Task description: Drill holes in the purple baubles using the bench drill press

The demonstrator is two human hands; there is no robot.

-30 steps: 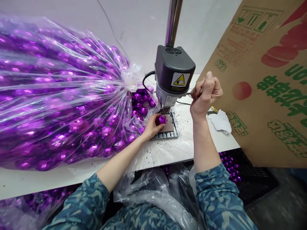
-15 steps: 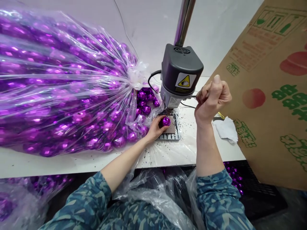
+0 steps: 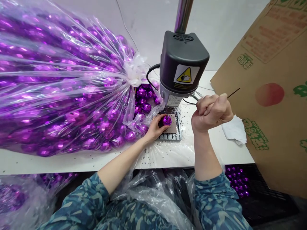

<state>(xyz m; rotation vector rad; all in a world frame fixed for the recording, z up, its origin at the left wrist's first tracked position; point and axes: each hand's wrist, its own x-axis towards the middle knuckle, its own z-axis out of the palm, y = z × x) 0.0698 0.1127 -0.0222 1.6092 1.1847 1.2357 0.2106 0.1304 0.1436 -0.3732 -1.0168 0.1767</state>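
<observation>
My left hand point(image 3: 155, 128) pinches a shiny purple faceted ball point(image 3: 167, 120) between thumb and fingers. It holds the ball on a small brown board point(image 3: 171, 128), which lies on the slotted metal base point(image 3: 179, 135) of a bench drill press point(image 3: 184, 64). The drill head is right above the ball, and the bit's tip is hard to make out. At the machine's right side, my right hand point(image 3: 212, 111) is closed in a fist around the drill press lever. A thin dark rod point(image 3: 233, 92) sticks out past that fist.
A big clear plastic bag point(image 3: 67, 95) full of purple balls fills the left, knotted near the drill. Loose purple balls point(image 3: 145, 102) lie behind the left hand. Dark shavings dot the white table point(image 3: 96, 161). At right are a white cloth point(image 3: 234, 130) and a cardboard box point(image 3: 271, 127).
My right hand has tilted forward and lowered a little, and the thin rod now shows beyond it. My left hand still holds the ball beneath the drill. The view has shifted slightly.
</observation>
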